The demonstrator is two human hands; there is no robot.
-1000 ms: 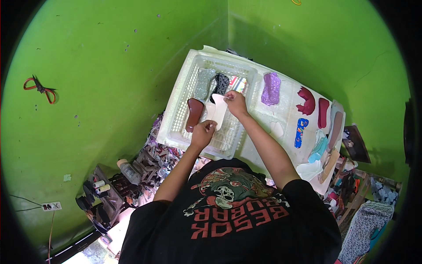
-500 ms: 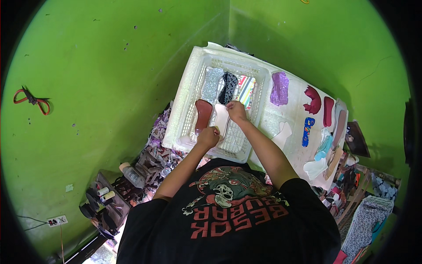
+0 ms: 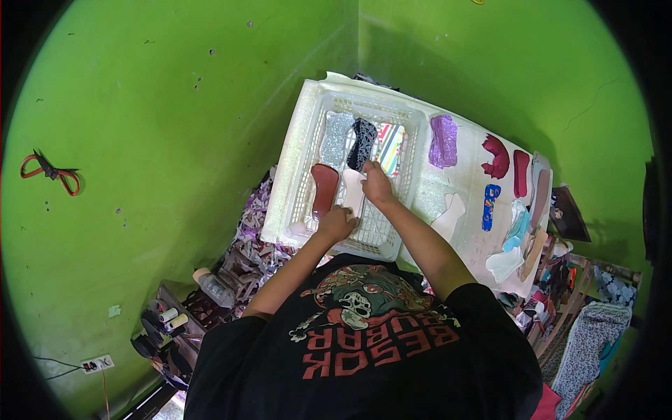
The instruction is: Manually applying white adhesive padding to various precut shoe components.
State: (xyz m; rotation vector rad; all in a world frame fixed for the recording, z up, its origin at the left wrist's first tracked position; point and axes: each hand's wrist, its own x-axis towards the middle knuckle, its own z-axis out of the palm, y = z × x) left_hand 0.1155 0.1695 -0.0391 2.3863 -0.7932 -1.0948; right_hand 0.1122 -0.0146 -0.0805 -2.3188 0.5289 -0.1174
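A pale pink sole-shaped piece [image 3: 353, 187] lies in a white slatted plastic basket [image 3: 296, 199]. My left hand [image 3: 337, 223] is closed at its near end, while my right hand [image 3: 378, 185] pinches by its upper right edge. The exact grip of both hands is partly hidden. Left of it rests a brown sole-shaped piece [image 3: 324, 190]. Along the far row are a glittery silver piece [image 3: 337, 138], a black piece with white lines [image 3: 362, 143] and a striped multicoloured piece [image 3: 390, 148]. The black piece's near end is close to my right fingers.
The basket stands on a pale table [image 3: 448, 183]. To its right lie purple pieces [image 3: 443, 141], dark red pieces [image 3: 496, 157], a blue patterned piece [image 3: 491, 207] and pale cutouts [image 3: 448, 217]. Scraps [image 3: 248, 227] heap beside the table. Red-handled scissors [image 3: 49, 171] hang on the green wall.
My left hand has shifted slightly right onto the near end of the pale pink piece. My right hand stays by its far end, with its fingers a little changed. The view has moved slightly.
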